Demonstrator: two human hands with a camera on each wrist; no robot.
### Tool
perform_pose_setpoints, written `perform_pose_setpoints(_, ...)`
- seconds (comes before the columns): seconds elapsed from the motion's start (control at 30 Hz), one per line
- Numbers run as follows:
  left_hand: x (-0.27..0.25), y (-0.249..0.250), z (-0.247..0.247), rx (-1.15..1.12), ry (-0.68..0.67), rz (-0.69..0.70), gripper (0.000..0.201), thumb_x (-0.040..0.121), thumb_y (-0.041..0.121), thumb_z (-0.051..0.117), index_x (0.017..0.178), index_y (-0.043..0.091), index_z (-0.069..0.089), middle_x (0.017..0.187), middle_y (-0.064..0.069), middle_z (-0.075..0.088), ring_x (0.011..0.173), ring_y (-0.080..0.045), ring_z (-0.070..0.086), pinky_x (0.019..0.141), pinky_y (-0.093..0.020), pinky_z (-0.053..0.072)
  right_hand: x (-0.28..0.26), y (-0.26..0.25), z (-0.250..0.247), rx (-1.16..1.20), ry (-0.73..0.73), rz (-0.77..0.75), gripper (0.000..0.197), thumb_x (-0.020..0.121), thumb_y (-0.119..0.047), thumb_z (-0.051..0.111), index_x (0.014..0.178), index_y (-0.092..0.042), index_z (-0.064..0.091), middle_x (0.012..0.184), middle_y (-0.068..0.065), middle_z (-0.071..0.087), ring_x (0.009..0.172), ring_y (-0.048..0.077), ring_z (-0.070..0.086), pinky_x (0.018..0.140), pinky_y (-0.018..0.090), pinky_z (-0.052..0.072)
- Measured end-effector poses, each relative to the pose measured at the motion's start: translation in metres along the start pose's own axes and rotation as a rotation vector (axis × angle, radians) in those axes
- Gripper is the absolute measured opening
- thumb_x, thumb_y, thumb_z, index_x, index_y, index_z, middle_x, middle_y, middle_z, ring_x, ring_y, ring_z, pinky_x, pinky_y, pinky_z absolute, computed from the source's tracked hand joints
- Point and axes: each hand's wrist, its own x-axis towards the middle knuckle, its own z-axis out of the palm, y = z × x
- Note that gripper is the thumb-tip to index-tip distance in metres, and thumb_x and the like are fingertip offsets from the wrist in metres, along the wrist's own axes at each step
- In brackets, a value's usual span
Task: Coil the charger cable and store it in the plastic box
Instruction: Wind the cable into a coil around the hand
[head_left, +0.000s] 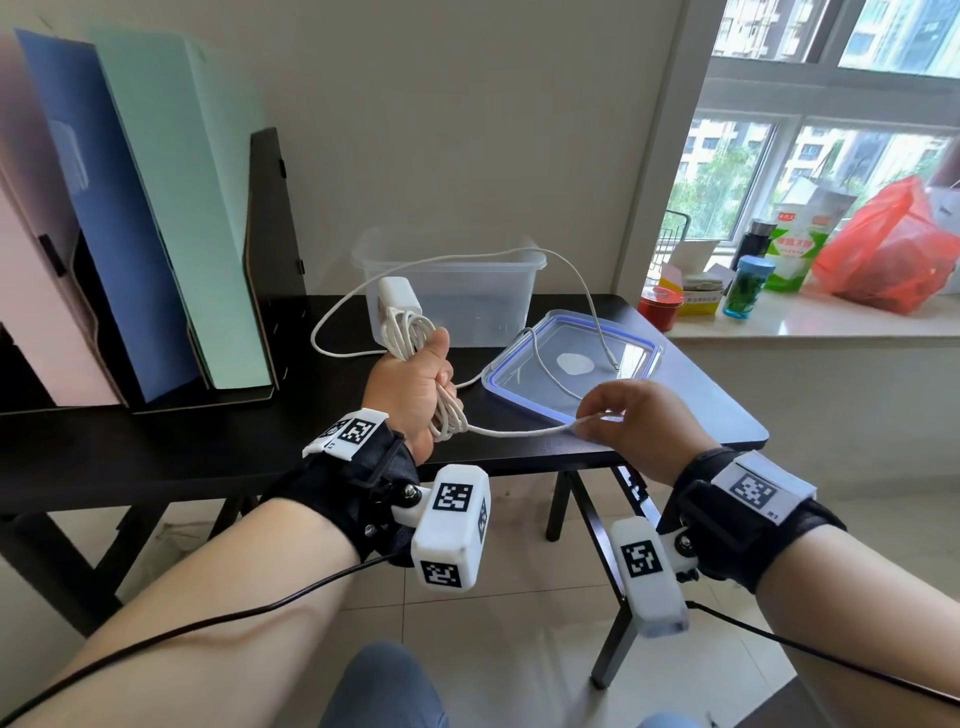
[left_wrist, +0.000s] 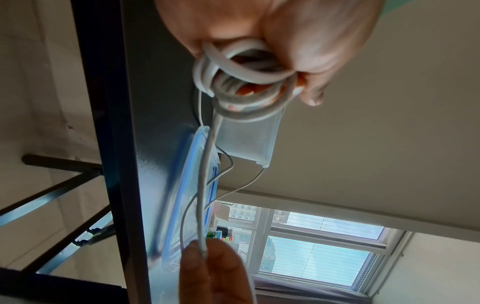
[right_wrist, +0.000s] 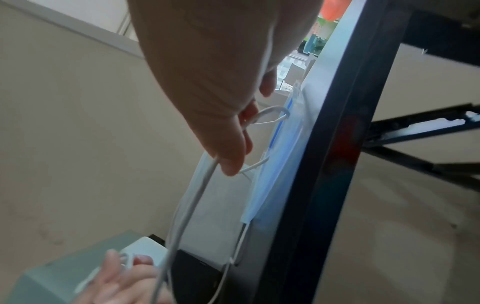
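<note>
My left hand (head_left: 415, 384) grips the coiled loops of the thin white charger cable (head_left: 519, 431) with its white square adapter (head_left: 396, 297); my right hand (head_left: 631, 423) pinches the loose run. The clear plastic box (head_left: 452, 280) stands open at the far side of the black table (head_left: 208, 441), its blue-rimmed lid (head_left: 571, 364) lying to the near right.

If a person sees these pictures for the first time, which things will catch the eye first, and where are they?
The eye goes first to the left hand near the table's front edge, holding white cable coils with the charger brick above them. The right hand pinches a stretch of the same cable in front of the blue-rimmed lid. The clear plastic box stands open behind.
</note>
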Motion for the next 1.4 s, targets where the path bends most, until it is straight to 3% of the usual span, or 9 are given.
perform_pose_setpoints(0.33,-0.008,-0.01,0.002,0.199,-0.098,0.05,0.08,0.023,0.073,0.078,0.074,0.017,0.054,0.047,0.008,0.046,0.041,-0.01,0.04,0.054,-0.029,0.035,0.019,-0.038,-0.008,0.438,0.113,0.039,0.009,0.073,-0.018,0.076,0.068,-0.02,0.069,0.049,-0.017,0.059,0.044,-0.001,0.044,0.048,0.009,0.037)
perform_pose_setpoints(0.4,-0.016,-0.011,0.007,0.2,-0.115,0.054,0.105,0.031,0.068,0.079,0.106,-0.001,0.054,0.076,-0.014,0.07,0.07,-0.036,0.064,0.076,-0.045,0.05,0.023,-0.046,-0.006,0.422,0.104,0.014,0.015,0.073,-0.018,0.075,0.063,-0.025,0.066,0.043,-0.021,0.055,0.041,-0.001,0.043,0.044,0.007,0.035)
perform_pose_setpoints(0.5,-0.03,-0.01,0.015,0.101,-0.173,0.023,0.132,0.03,0.067,0.081,0.127,-0.009,0.033,0.133,-0.039,0.027,0.126,-0.058,0.018,0.106,-0.066,0.016,0.028,-0.054,-0.002,0.376,0.1,0.0,0.019,0.072,-0.021,0.076,0.059,-0.029,0.065,0.042,-0.021,0.055,0.042,-0.001,0.044,0.047,0.008,0.035)
perform_pose_setpoints(0.73,-0.038,-0.005,0.016,0.182,-0.275,-0.042,0.111,0.041,0.044,0.085,0.129,-0.006,0.039,0.123,-0.039,0.035,0.124,-0.06,0.024,0.103,-0.068,0.023,0.033,-0.069,0.007,0.326,0.095,-0.03,0.015,0.071,-0.023,0.077,0.075,-0.01,0.072,0.072,0.005,0.069,0.056,0.005,0.051,0.057,0.018,0.043)
perform_pose_setpoints(0.8,-0.031,-0.009,0.01,0.28,-0.285,-0.02,0.071,0.052,0.03,0.076,0.116,0.007,0.057,0.092,-0.019,0.07,0.102,-0.037,0.062,0.089,-0.048,0.049,0.034,-0.07,0.01,0.271,0.112,-0.028,0.016,0.069,-0.025,0.077,0.069,-0.012,0.068,0.067,0.001,0.064,0.056,0.008,0.049,0.059,0.024,0.043)
perform_pose_setpoints(0.87,-0.029,-0.01,0.008,0.314,-0.319,-0.01,0.043,0.06,0.016,0.064,0.103,0.012,0.061,0.066,0.007,0.069,0.071,-0.006,0.065,0.071,-0.027,0.046,0.034,-0.07,0.013,0.236,0.117,-0.015,0.018,0.067,-0.029,0.078,0.066,-0.016,0.065,0.059,-0.007,0.056,0.053,0.007,0.046,0.058,0.024,0.041)
perform_pose_setpoints(0.93,-0.029,-0.009,0.008,0.298,-0.327,-0.026,0.033,0.064,0.01,0.054,0.096,0.013,0.059,0.053,0.009,0.062,0.052,-0.002,0.059,0.06,-0.022,0.044,0.034,-0.068,0.016,0.245,0.108,-0.021,0.019,0.067,-0.03,0.079,0.068,-0.02,0.063,0.059,-0.009,0.056,0.054,0.006,0.047,0.058,0.021,0.041)
perform_pose_setpoints(1.13,-0.025,-0.009,0.002,0.109,-0.274,-0.085,0.04,0.062,0.004,0.05,0.101,0.011,0.055,0.063,-0.003,0.044,0.042,-0.006,0.043,0.048,-0.024,0.038,0.029,-0.055,0.01,0.295,0.097,0.006,0.012,0.078,-0.017,0.07,0.069,-0.021,0.062,0.056,-0.013,0.053,0.044,-0.005,0.047,0.047,0.003,0.035)
perform_pose_setpoints(1.4,-0.026,-0.014,0.005,0.111,-0.316,-0.104,0.035,0.066,0.005,0.053,0.1,0.009,0.055,0.066,-0.004,0.047,0.045,-0.008,0.047,0.05,-0.025,0.041,0.027,-0.063,0.01,0.588,0.122,0.091,0.015,0.08,-0.014,0.069,0.067,-0.021,0.065,0.059,-0.001,0.056,0.053,0.011,0.046,0.048,0.016,0.041)
